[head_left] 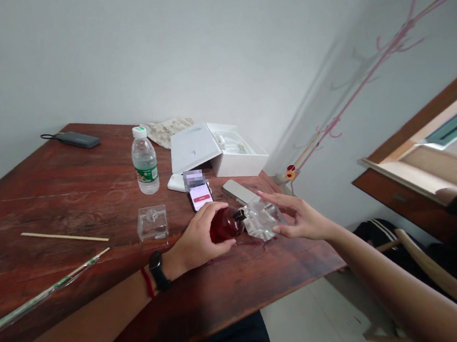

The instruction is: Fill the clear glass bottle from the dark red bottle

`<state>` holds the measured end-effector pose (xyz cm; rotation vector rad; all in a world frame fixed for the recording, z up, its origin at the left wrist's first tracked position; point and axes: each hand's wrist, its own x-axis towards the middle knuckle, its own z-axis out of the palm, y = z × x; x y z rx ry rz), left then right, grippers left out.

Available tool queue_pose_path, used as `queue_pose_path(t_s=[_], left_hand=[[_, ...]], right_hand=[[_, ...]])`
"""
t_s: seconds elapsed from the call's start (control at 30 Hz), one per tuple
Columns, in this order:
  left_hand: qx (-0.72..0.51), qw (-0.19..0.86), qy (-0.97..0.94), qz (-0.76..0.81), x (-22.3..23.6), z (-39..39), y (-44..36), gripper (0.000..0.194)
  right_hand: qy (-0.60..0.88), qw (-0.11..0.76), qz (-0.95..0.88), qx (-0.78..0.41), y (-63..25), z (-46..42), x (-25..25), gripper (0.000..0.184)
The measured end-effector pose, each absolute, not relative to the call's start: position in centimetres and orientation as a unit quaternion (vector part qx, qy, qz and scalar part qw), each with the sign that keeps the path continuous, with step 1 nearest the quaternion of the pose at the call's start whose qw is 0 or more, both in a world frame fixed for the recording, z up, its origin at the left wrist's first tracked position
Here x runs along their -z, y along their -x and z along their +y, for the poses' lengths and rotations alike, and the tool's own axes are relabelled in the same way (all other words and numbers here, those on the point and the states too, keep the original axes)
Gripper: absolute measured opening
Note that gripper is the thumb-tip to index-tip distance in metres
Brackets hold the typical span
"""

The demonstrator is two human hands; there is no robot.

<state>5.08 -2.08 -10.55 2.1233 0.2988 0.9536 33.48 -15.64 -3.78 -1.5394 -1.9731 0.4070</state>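
Note:
My left hand is wrapped round a rounded dark red bottle, which lies tilted with its black neck toward the right. Between the fingers and thumb of my right hand is a clear faceted cup-like piece; whether it is glass or plastic I cannot tell. The black neck is right at the clear piece's left side. Just beyond my left hand lie a lit phone and a white case. A clear square block-like container stands left of that hand.
On the wooden table are a water bottle, an open white box, a grey flat box, a wooden stick, wrapped chopsticks and a dark grey device. A pink coat rack leans by the wall. A dark-sleeved person sits right.

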Motion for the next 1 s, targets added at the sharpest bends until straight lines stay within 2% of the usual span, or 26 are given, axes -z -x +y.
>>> queue_pose_path(t_s=[0.23,0.73,1.0], left_hand=[[-0.378,0.398,-0.829,0.109,10.3,-2.1,-5.1,0.066],[-0.371,0.383,-0.839,0.104,11.4,-1.9,-5.1,0.073],[-0.380,0.374,-0.839,0.106,10.9,-2.3,-5.0,0.069]], right_hand=[[0.583,0.291,-0.742,-0.157,-33.0,-15.4,3.0,0.080],[0.582,0.264,-0.755,-0.143,-33.0,-15.2,2.1,0.080],[0.570,0.264,-0.767,-0.133,-33.0,-15.2,1.8,0.079]])
